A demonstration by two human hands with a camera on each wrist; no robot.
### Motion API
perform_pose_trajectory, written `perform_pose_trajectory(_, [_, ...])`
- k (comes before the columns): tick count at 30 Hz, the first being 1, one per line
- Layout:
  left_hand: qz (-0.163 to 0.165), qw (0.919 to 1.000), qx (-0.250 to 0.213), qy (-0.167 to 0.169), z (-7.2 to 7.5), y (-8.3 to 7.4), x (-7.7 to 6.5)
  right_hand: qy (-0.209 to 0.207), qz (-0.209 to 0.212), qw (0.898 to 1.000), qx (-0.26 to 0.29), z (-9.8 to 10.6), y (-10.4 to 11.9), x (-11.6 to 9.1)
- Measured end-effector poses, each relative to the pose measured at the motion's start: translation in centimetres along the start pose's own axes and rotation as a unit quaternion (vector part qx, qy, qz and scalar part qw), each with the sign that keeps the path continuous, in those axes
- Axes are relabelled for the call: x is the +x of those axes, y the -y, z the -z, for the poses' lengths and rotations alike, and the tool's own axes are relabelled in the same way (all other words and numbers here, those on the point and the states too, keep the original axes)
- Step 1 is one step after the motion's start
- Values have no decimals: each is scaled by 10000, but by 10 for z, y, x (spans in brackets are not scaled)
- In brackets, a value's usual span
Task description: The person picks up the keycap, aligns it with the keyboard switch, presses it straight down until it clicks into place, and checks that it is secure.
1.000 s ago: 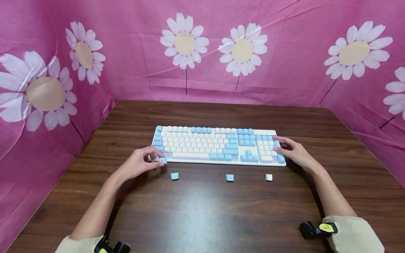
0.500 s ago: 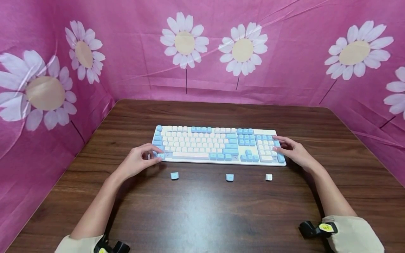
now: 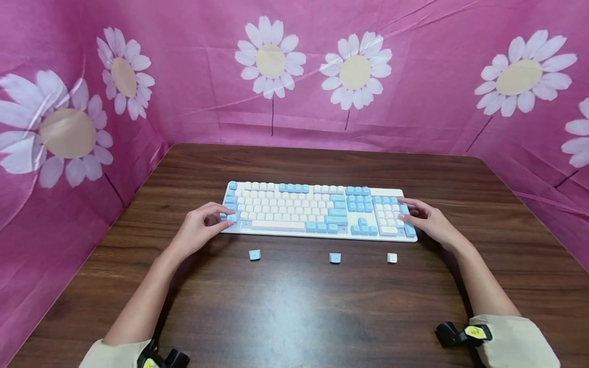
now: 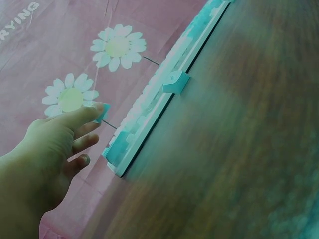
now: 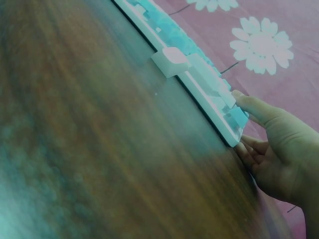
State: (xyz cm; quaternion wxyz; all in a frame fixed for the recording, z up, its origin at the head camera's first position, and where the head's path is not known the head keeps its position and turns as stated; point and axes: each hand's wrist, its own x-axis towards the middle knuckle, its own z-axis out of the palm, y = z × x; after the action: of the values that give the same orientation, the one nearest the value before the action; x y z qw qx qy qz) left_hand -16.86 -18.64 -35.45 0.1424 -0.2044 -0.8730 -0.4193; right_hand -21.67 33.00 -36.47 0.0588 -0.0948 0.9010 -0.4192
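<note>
The left hand (image 3: 200,225) has its grip nearly closed, thumb and a finger pinching a small held keycap (image 4: 103,113), blue, right at their tips. It sits over the front left corner of the white-and-blue keyboard (image 3: 285,210) and apart from it — the left wrist view shows background between this piece and the keys below. The hand's other fingers bend loosely. The right hand (image 3: 430,225) is at the opposite end, its grip partly open around the keyboard's right edge, the thumb tip at the outer number keys and the other fingers bent along the side. The keyboard lies flat between the two hands on the brown desk (image 3: 294,306). On its near side three loose pieces stand in a row, well apart — a left blue keycap (image 3: 254,255), a middle blue keycap (image 3: 335,258) and a white keycap (image 3: 391,258), the last nearest the right hand. Behind hangs pink cloth (image 3: 432,102) printed with daisies.
</note>
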Motion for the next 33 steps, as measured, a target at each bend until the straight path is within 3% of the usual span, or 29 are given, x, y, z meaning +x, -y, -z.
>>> perform_pose_trajectory(7, [-145, 9992, 110, -350, -2, 5, 1, 39, -22, 10000, -8, 0, 0, 0])
perform_pose_trajectory(24, [-374, 9957, 742, -399, -6, 10, 3, 100, 30, 9999, 60, 1, -2, 2])
perform_pose_trajectory(33, [-238, 9943, 995, -289, -7, 12, 2, 99, -19, 9999, 80, 1, -2, 2])
